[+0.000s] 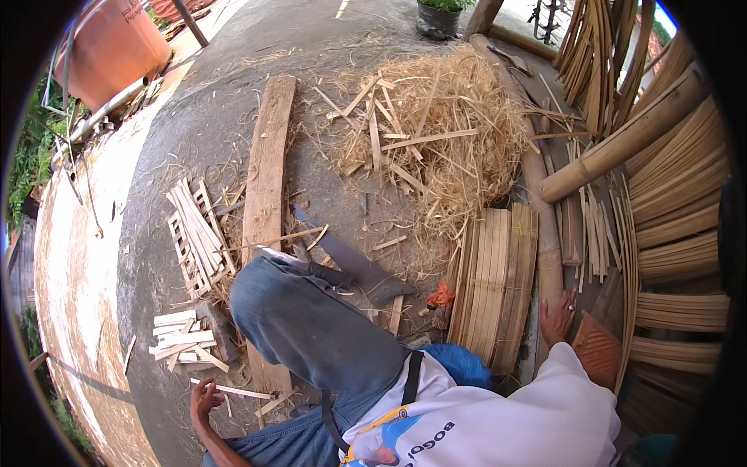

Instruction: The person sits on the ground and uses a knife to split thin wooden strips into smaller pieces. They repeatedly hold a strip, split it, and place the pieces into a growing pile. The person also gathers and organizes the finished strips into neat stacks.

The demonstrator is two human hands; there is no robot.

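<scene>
At the bottom of the frame, the person wears a white long-sleeved shirt (513, 420) with a blue and yellow print, faded blue denim jeans (311, 327), and a dark strap (411, 377) across the chest; both hands are bare.

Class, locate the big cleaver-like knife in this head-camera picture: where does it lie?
The knife lies on the concrete floor at the centre, just beyond the person's bent knee, between the long wooden plank and the bundle of bamboo slats.
</scene>
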